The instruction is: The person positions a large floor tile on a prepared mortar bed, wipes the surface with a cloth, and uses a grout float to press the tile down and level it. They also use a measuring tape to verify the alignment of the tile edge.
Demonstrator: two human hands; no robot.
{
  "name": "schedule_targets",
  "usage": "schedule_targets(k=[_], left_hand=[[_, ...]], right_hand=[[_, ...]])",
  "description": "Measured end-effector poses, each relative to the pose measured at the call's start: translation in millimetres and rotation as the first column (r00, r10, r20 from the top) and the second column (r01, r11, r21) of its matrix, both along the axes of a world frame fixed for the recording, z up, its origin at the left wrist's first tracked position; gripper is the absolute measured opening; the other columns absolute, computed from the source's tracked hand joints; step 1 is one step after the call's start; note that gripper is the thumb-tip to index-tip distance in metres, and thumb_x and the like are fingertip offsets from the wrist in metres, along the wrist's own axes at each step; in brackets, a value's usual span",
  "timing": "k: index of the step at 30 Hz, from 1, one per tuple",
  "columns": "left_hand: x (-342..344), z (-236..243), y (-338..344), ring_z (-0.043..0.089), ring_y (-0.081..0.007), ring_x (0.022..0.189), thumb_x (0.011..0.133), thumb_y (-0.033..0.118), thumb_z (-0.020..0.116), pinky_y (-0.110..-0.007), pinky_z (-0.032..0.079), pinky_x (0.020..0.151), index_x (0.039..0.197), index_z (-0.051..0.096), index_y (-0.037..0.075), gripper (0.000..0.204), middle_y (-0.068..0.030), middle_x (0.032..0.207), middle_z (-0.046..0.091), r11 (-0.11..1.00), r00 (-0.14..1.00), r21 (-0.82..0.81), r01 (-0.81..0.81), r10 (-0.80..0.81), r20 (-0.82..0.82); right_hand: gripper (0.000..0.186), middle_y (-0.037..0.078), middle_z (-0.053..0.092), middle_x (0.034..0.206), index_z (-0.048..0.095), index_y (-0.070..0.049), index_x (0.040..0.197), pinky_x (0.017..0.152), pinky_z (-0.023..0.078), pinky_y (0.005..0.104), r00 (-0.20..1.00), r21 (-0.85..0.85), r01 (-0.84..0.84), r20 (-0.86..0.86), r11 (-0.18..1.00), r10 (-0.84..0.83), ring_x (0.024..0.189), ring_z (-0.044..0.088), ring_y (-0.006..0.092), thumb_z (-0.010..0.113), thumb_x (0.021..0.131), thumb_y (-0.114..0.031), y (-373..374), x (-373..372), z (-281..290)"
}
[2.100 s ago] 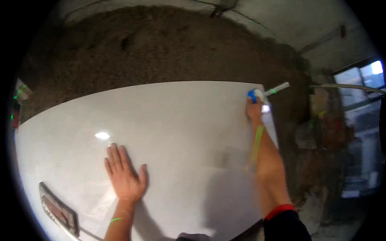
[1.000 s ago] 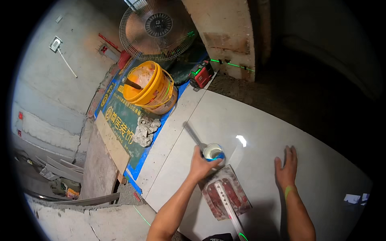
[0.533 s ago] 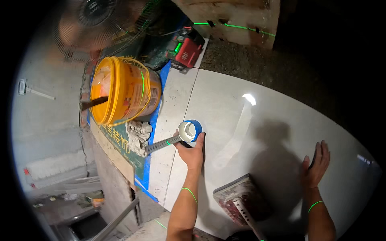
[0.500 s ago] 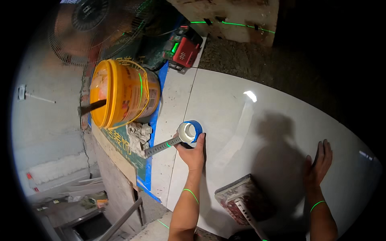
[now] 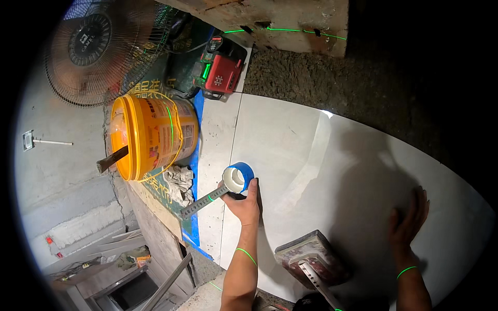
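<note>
My left hand is closed round a short blue cylinder with a white hollow inside, and a grey ruler-like strip with markings juts out from it to the left. Whether the strip is a separate piece is hidden by the fingers. Both are over the white tile, near its seam with a narrower strip of tile. Farther right, my right hand rests on the tile, fingers outstretched and nothing in it. Between my forearms a square-padded tool with a perforated metal handle lies on the tile.
At the left stands a yellow bucket with a stick-like handle poking out, beside a crumpled rag. Behind it are a fan and a red-and-black laser level throwing green lines. Rough mortar borders the tile's far edge.
The view has shifted a little, so the bucket, laser level and fan appear lower and farther left. My left hand still holds the blue-and-white cylinder; the right hand stays on the tile.
</note>
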State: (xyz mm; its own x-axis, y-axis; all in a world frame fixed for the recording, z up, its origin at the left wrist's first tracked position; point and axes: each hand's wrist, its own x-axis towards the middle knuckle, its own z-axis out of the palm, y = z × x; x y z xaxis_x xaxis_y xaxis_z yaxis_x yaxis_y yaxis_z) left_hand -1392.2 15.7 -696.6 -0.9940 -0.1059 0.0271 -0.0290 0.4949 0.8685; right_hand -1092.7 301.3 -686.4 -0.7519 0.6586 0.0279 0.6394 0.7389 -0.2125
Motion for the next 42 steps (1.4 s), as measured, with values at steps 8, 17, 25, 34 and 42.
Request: schedule_targets(k=[8, 17, 25, 34, 42], left_hand=[[15.1, 24.4, -13.2, 0.037, -0.0279, 0.134, 0.076, 0.013, 0.084, -0.040, 0.025, 0.115, 0.143, 0.029, -0.008, 0.089, -0.0191, 0.141, 0.039, 0.996, 1.000, -0.094, 0.005, -0.004, 0.021], [35.6, 21.3, -205.3, 0.055, -0.0285, 0.108, 0.081, 0.020, 0.082, -0.040, 0.046, 0.095, 0.137, 0.033, -0.008, 0.079, -0.0191, 0.126, 0.051, 0.896, 0.885, 0.073, -0.438, 0.444, -0.141], [95.7, -16.3, -211.9, 0.017, -0.0469, 0.146, 0.095, 0.047, 0.053, -0.052, 0.013, 0.120, 0.148, 0.019, -0.016, 0.089, -0.0350, 0.155, 0.019, 0.603, 0.953, -0.775, -0.192, 0.305, 0.001], [130.8, 16.2, -193.3, 0.017, -0.0397, 0.148, 0.094, 0.039, 0.055, -0.048, 0.011, 0.122, 0.148, 0.026, -0.011, 0.080, -0.0276, 0.158, 0.023, 0.692, 0.952, -0.704, 0.163, -0.296, -0.070], [135.9, 18.0, -195.3, 0.015, -0.0374, 0.149, 0.093, 0.046, 0.054, -0.047, 0.010, 0.122, 0.149, 0.025, -0.011, 0.084, -0.0270, 0.158, 0.022, 0.712, 0.951, -0.675, 0.192, -0.304, -0.051]], right_hand=[[0.063, 0.022, 0.040, 0.148, 0.041, -0.001, 0.143, 0.113, 0.026, 0.0597, 0.998, 0.022, -0.048, -0.046, 0.999, 0.049, 0.138, 0.038, 0.0428, 0.043, 0.100, -0.047, 5.0, 1.8, 3.9], [0.062, 0.018, 0.037, 0.149, 0.040, -0.003, 0.142, 0.116, 0.022, 0.0581, 0.992, 0.030, -0.015, -0.125, 0.999, 0.019, 0.141, 0.034, 0.0373, 0.059, 0.093, -0.035, -5.7, 7.2, 4.0], [0.058, 0.027, 0.046, 0.138, 0.044, 0.005, 0.134, 0.109, 0.035, 0.0464, 0.955, -0.584, 0.071, -0.194, 0.809, -0.224, 0.129, 0.044, 0.0430, 0.062, 0.094, -0.032, -72.7, 60.0, 68.8], [0.053, 0.026, 0.069, 0.095, 0.064, 0.002, 0.105, 0.082, 0.050, 0.0488, 0.990, -0.781, 0.074, 0.130, 0.621, 0.046, 0.091, 0.066, 0.0437, 0.055, 0.095, -0.050, -237.1, 99.8, 129.5], [0.039, -0.002, 0.047, 0.061, 0.050, -0.008, 0.083, 0.042, 0.034, 0.0243, 0.840, -0.751, -0.109, -0.420, 0.651, -0.344, 0.047, 0.041, 0.0063, 0.041, 0.105, -0.039, -180.5, 162.2, 288.4]])
